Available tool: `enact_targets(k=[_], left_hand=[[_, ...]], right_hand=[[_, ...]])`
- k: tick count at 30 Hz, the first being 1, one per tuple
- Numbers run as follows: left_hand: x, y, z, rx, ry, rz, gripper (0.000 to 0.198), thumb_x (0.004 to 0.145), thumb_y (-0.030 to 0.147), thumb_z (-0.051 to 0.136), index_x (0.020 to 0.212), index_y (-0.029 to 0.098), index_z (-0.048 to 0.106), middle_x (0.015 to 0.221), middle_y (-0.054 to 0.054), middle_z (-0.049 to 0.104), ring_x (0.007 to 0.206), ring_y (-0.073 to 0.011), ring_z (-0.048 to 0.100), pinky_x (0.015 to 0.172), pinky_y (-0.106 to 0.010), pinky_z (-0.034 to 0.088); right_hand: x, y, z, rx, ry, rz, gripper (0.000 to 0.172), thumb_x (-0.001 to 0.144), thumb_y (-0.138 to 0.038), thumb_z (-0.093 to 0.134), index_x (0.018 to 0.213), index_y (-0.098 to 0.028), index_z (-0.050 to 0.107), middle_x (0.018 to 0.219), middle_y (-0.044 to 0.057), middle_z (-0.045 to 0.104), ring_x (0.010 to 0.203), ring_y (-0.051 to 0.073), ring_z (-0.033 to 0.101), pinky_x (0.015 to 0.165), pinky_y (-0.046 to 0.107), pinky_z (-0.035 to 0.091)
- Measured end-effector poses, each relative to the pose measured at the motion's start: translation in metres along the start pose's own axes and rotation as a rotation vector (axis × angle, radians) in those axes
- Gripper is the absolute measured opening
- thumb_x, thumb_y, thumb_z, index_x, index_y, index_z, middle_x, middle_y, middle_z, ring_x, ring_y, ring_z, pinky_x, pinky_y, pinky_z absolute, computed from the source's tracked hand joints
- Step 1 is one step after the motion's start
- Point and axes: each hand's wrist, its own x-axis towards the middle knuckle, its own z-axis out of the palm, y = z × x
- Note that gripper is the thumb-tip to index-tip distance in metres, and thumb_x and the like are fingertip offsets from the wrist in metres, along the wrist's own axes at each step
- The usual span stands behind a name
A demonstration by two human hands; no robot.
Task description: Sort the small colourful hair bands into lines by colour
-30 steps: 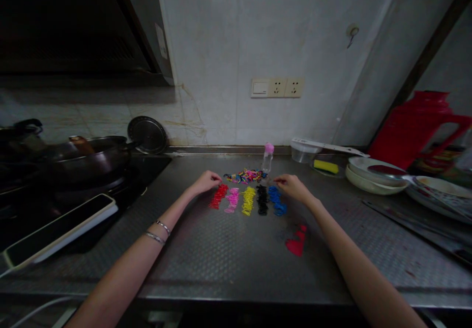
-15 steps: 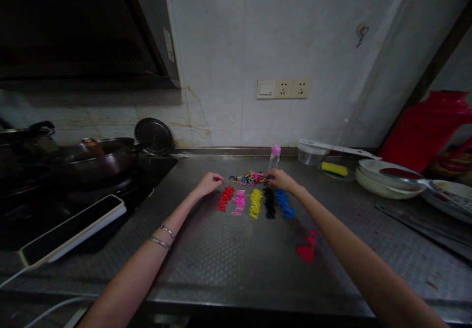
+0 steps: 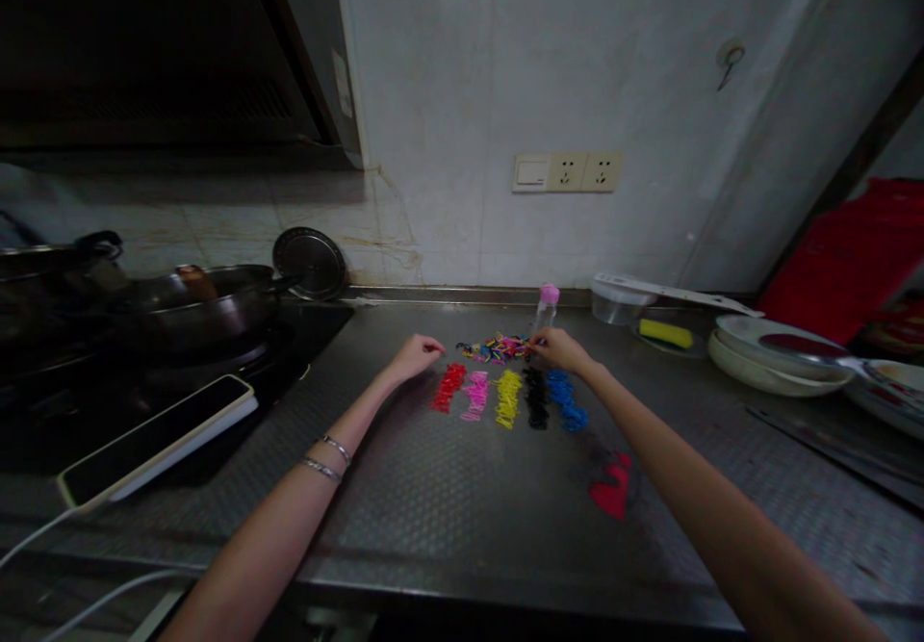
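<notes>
A mixed heap of small coloured rubber bands [image 3: 498,347] lies towards the back of the metal counter. In front of it are sorted groups: red bands [image 3: 449,387], pink bands [image 3: 474,396], yellow bands [image 3: 508,398], black bands [image 3: 536,398] and blue bands [image 3: 567,399]. My left hand [image 3: 419,355] rests just left of the heap, fingertips pinched together; whatever is in them is too small to make out. At the heap's right end, my right hand [image 3: 557,347] has its fingers closed in a pinch among the bands. Behind it stands a clear bottle with a pink cap [image 3: 550,294].
A red heart-shaped piece [image 3: 613,486] lies near my right forearm. To the left are a phone-like device [image 3: 159,440] with a cable and a pan [image 3: 209,310] on the stove. Rightward sit a plastic tub [image 3: 617,307], a yellow sponge [image 3: 665,334] and stacked bowls [image 3: 772,368].
The whole view has shifted slightly, so everything appears a little further right. Both hands keep nearly the same places beside the heap, fingers still pinched.
</notes>
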Motion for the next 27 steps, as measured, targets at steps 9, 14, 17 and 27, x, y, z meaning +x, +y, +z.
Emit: enact_targets(k=[9, 14, 17, 27], left_hand=[[-0.003, 0.003, -0.002, 0.022, 0.001, -0.010, 0.026, 0.068, 0.021, 0.049, 0.082, 0.012, 0.069, 0.079, -0.005, 0.068, 0.074, -0.0159, 0.059, 0.075, -0.027, 0.044], [-0.002, 0.001, -0.002, 0.011, -0.004, -0.023, 0.026, 0.068, 0.021, 0.049, 0.082, 0.013, 0.069, 0.079, -0.005, 0.068, 0.074, -0.0163, 0.059, 0.075, -0.027, 0.044], [-0.002, 0.001, -0.001, 0.004, -0.010, -0.027, 0.025, 0.068, 0.020, 0.050, 0.082, 0.012, 0.069, 0.079, -0.005, 0.069, 0.074, -0.0162, 0.060, 0.074, -0.027, 0.044], [-0.006, 0.009, -0.003, 0.010, -0.016, -0.025, 0.027, 0.068, 0.018, 0.048, 0.083, 0.010, 0.069, 0.082, -0.008, 0.068, 0.076, -0.0163, 0.060, 0.074, -0.027, 0.044]], right_hand=[[0.001, -0.005, -0.010, 0.171, 0.073, -0.055, 0.019, 0.072, -0.022, 0.053, 0.079, -0.015, 0.069, 0.079, 0.005, 0.068, 0.070, 0.014, 0.059, 0.066, 0.022, 0.043], [0.004, -0.007, -0.009, 0.302, 0.027, 0.010, 0.022, 0.070, -0.025, 0.053, 0.078, -0.012, 0.069, 0.070, 0.005, 0.067, 0.061, 0.013, 0.058, 0.056, 0.021, 0.043], [0.007, -0.008, -0.008, 0.286, -0.016, 0.049, 0.023, 0.069, -0.027, 0.053, 0.075, -0.012, 0.070, 0.065, 0.003, 0.067, 0.057, 0.012, 0.057, 0.051, 0.019, 0.041], [0.011, -0.015, -0.008, 0.161, -0.078, -0.065, 0.016, 0.068, -0.019, 0.056, 0.074, -0.013, 0.070, 0.073, 0.005, 0.069, 0.066, 0.014, 0.060, 0.060, 0.020, 0.043]])
